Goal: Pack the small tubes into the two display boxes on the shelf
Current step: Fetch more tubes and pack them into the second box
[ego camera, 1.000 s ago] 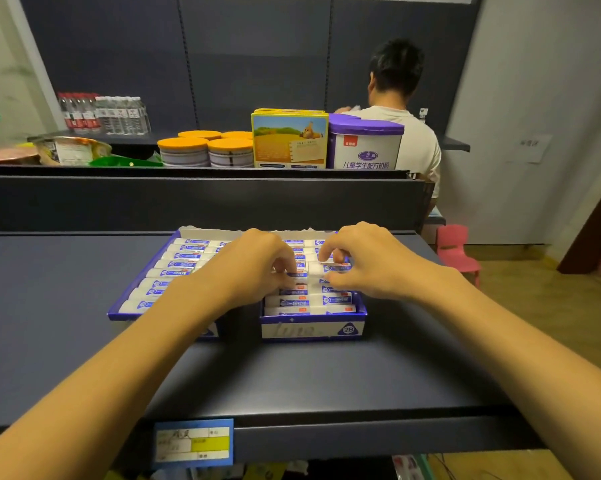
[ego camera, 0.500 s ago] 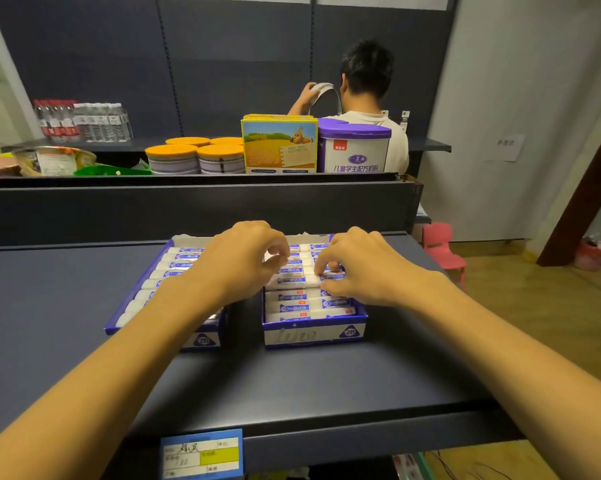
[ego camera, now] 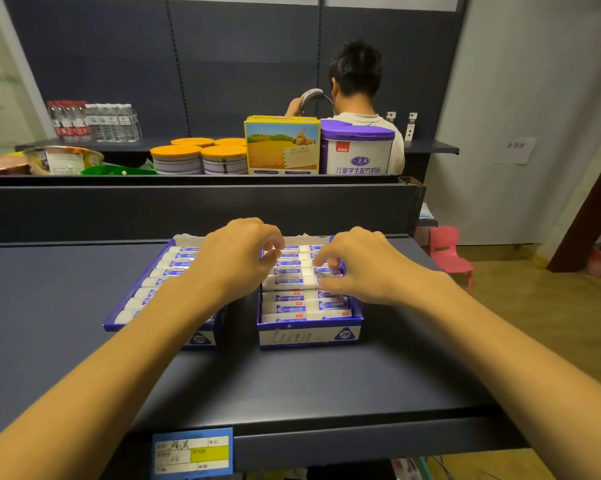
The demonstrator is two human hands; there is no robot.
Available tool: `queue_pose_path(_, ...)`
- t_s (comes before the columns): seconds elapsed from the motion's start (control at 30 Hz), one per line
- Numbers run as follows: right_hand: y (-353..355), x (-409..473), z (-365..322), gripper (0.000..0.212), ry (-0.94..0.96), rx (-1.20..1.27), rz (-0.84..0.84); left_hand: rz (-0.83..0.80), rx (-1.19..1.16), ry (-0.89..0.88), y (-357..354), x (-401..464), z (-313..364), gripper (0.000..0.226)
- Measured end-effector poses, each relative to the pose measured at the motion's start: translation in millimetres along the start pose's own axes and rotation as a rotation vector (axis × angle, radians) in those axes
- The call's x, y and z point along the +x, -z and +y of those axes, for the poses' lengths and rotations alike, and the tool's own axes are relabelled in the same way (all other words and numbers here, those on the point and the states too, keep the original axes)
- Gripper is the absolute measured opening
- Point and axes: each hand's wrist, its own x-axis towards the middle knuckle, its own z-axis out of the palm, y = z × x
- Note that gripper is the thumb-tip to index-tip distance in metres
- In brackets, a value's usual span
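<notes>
Two blue and white display boxes stand side by side on the dark shelf (ego camera: 84, 341). The left box (ego camera: 113, 323) and the right box (ego camera: 309, 336) each hold a row of small white tubes (ego camera: 292, 308) with blue labels, lying crosswise. Both my hands hover over the right box. My left hand (ego camera: 236, 261) has curled fingers and pinches the left end of a tube near the back rows. My right hand (ego camera: 365, 271) pinches the right end of a tube (ego camera: 288, 281) in the middle rows with its thumb and fingertips. My left forearm hides part of the left box.
A raised dark ledge (ego camera: 188, 209) runs behind the boxes. Beyond it stand orange-lidded tins (ego camera: 202, 157), a yellow carton (ego camera: 281, 147) and a purple-lidded can (ego camera: 358, 150). A person (ego camera: 356, 81) stands with their back to me. A pink chair (ego camera: 448, 251) is at the right.
The tube held between both hands has come down into the right box's row. My left hand has lifted slightly toward the back. The view has shifted a little.
</notes>
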Motion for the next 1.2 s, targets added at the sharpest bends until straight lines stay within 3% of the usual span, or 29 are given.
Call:
queue_pose_path(0.27,21,9,19,0.020,-0.003,0.076,0.251,0.028,0.059,0.119,10,-17,-5,0.018)
queue_pose_path(0.43,24,32,-19,0.019,0.153,0.175,0.303,0.081,0.126,0.248,26,-47,-17,0.018)
queue_pose_path(0.8,1,74,-202,0.021,0.432,0.231,0.246,0.180,0.220,0.434,99,-158,-118,0.016)
queue_pose_path(1.2,-33,138,-452,0.024,0.403,0.269,0.232,0.108,0.260,0.458,184,-282,-324,0.019)
